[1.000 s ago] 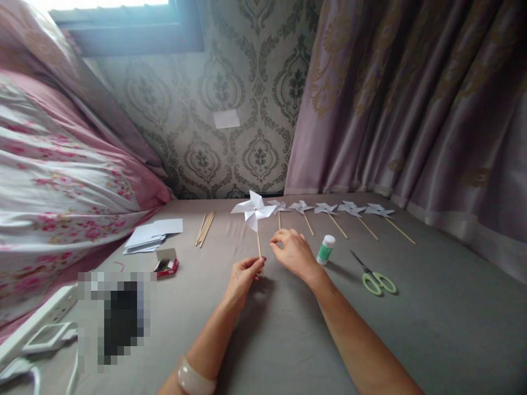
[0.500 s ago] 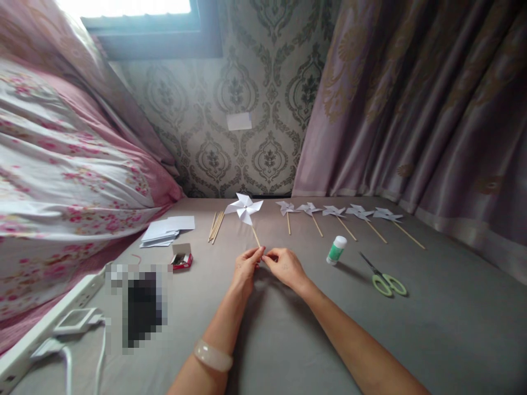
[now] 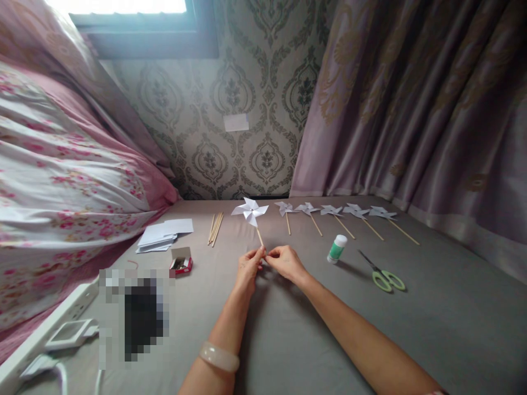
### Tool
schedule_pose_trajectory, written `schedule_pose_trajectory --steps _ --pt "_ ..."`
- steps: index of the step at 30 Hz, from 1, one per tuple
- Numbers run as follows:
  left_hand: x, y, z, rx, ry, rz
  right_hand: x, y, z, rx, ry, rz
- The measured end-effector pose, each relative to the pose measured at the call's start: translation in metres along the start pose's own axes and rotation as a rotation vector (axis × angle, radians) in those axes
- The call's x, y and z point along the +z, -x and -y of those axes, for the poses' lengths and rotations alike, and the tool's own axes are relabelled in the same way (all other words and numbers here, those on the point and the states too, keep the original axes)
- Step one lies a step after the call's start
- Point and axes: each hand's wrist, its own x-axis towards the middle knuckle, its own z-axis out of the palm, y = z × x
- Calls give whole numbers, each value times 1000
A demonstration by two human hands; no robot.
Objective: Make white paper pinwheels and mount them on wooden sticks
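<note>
One white star-shaped paper pinwheel [image 3: 251, 210] leans up-left, its wooden stick [image 3: 259, 237] clamped in the left hand [image 3: 248, 265], right hand [image 3: 287, 263] alongside, hold unclear.

White power strip [image 3: 31, 345]: left of left grip [image 3: 249, 265], on near side. Floral fabric [image 3: 82, 170]: farther left. Patterned wall [image 3: 267, 104]: beyond grip. Purple curtain [image 3: 370, 104]: beyond, rightward.

- Pinwheels [image 3: 251, 210]: six; five lie far right.
- Glue stick [image 3: 337, 249]: one, right.
- Scissors [image 3: 377, 270]: one pair, right.
- Box [image 3: 185, 267]: one, left.
- Loose sticks [image 3: 217, 230], left: count unclear.
</note>
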Motion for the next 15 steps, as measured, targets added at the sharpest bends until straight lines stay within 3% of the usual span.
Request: schedule_pose_trajectory --steps 3,10,15 --pt "-3 -3 -5 31 -29 -89 0 -14 0 57 16 -19" --pt "-14 -13 -10 -1 43 -154 7 -53 -1 183 57 -54" --pt "-13 -14 -8 -17 29 -121 12 -79 -4 250 79 -60"
